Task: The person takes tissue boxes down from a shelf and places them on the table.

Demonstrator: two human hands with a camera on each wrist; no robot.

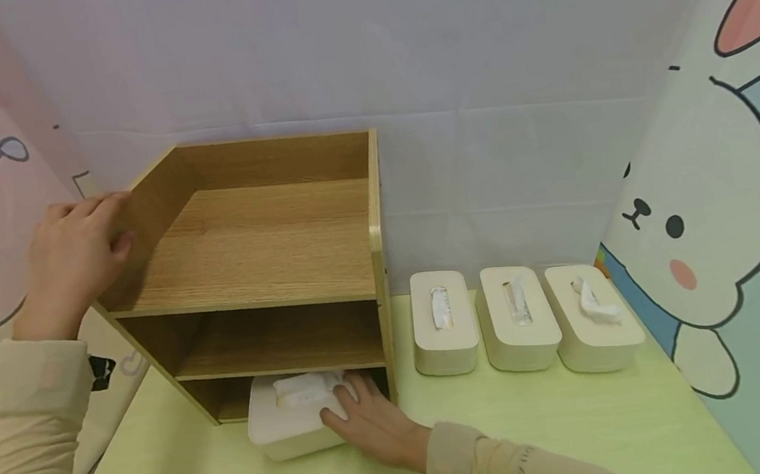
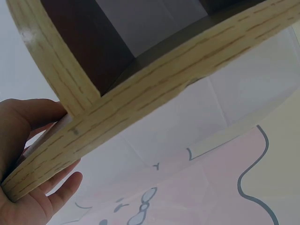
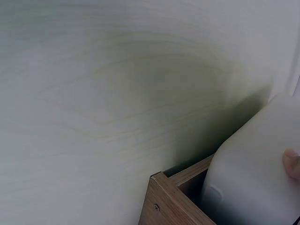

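Observation:
A wooden shelf unit (image 1: 267, 234) stands on the table, with an open top level and two compartments below. My left hand (image 1: 75, 252) grips the upper edge of its left side panel; in the left wrist view, thumb and fingers lie on either side of that panel (image 2: 117, 110). A white tissue box (image 1: 289, 427) sits partly inside the bottom compartment, its front end sticking out over the table. My right hand (image 1: 373, 421) holds this box at its right side, fingers over the top. A fingertip (image 3: 291, 164) shows against the box (image 3: 253, 173) in the right wrist view.
To the right of the shelf unit, three similar tissue boxes stand in a row: one near the shelf (image 1: 445, 339), a middle one (image 1: 521, 338) and a far right one (image 1: 599, 337). Behind the pale green table (image 1: 516, 440) hangs a white cloth (image 1: 516, 135).

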